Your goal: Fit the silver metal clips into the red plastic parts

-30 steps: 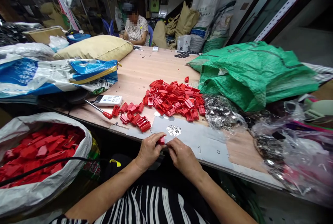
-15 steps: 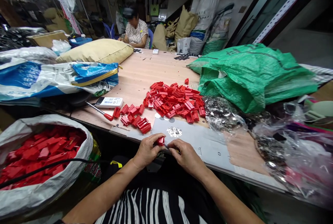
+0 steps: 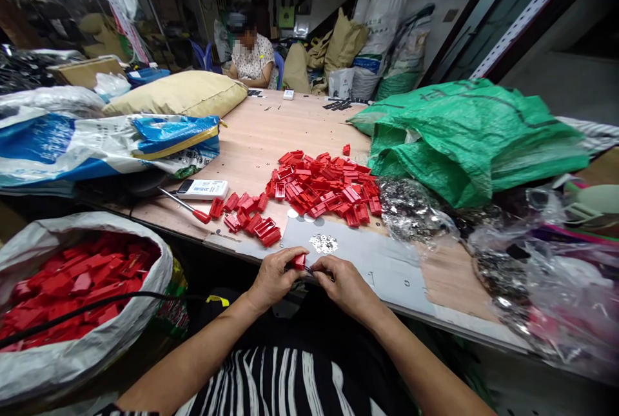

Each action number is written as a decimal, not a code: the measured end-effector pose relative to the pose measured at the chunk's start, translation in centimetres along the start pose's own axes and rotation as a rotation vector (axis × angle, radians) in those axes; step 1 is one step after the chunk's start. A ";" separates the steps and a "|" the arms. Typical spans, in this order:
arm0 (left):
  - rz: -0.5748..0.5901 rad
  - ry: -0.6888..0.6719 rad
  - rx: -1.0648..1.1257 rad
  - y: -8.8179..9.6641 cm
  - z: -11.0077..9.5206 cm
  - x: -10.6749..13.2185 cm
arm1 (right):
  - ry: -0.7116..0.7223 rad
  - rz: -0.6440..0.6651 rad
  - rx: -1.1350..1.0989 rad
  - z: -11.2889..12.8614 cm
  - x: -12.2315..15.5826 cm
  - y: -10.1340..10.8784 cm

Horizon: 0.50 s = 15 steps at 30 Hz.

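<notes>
Between the thumb and fingers of my left hand (image 3: pixel 275 277) is a small red plastic part (image 3: pixel 299 262), held just off the table's front edge. My right hand (image 3: pixel 344 284) pinches a thin dark tool (image 3: pixel 309 269), its tip against the red part's right end; the tool's kind cannot be made out, as my fingers cover most of it. Just beyond my hands, a little heap of small shiny metal pieces (image 3: pixel 323 244) lies on a grey sheet (image 3: pixel 387 267). Behind it spreads a large pile of red plastic parts (image 3: pixel 324 187), with a smaller group (image 3: pixel 251 216) to its left.
An open white sack (image 3: pixel 159 287) of red parts stands at my left. On the table are a red-handled tool (image 3: pixel 200 215), a white box-like device (image 3: pixel 206 189), a green woven sack (image 3: pixel 474 138) and clear bags of metal pieces (image 3: pixel 416 209). Another person (image 3: pixel 252 58) sits across the table.
Both hands stay almost in place, with the red part and thin tool still together. The view has shifted very slightly.
</notes>
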<state>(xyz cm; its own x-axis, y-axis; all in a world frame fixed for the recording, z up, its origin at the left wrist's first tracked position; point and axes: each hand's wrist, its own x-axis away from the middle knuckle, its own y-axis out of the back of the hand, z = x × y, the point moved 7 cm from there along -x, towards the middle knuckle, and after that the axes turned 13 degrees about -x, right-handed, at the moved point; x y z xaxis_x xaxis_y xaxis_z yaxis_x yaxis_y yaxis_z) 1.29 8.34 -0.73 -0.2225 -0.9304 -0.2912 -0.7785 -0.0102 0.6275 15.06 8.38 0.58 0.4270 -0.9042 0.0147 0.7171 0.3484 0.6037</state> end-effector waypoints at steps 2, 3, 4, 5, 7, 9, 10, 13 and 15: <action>-0.005 0.001 0.000 0.0 0.0 0.0 | -0.015 -0.018 0.055 0.4 0.0 -0.3; -0.007 0.006 -0.001 -0.1 0.0 0.0 | -0.024 -0.035 0.090 0.7 0.1 -0.4; -0.009 0.012 -0.001 -0.1 0.0 0.0 | -0.033 -0.051 0.122 0.9 0.1 -0.6; -0.009 0.019 0.000 -0.2 0.0 -0.1 | -0.037 -0.065 0.148 1.2 0.1 -0.7; -0.003 0.035 0.007 -0.3 -0.1 -0.3 | -0.025 -0.078 0.172 1.3 0.2 -1.0; 0.002 0.056 0.020 -0.3 -0.4 -0.4 | 0.015 -0.074 0.156 0.9 0.4 -1.2; 0.001 0.070 0.032 -0.2 -0.6 -0.4 | 0.038 -0.069 0.133 0.3 0.4 -1.2; -0.054 0.140 0.112 0.5 -1.0 -0.4 | 0.123 -0.136 0.029 -2.4 0.2 -0.6; -0.145 0.261 0.206 0.9 -0.3 -0.5 | 0.163 -0.155 -0.033 -4.6 -0.5 -0.4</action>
<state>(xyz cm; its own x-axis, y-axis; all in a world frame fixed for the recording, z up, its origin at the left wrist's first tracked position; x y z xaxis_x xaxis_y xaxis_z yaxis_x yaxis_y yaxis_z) 0.84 8.64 0.21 0.0358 -0.9872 -0.1556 -0.8987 -0.0999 0.4270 17.10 9.87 -3.34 0.3916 -0.8966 -0.2068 0.7974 0.2186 0.5624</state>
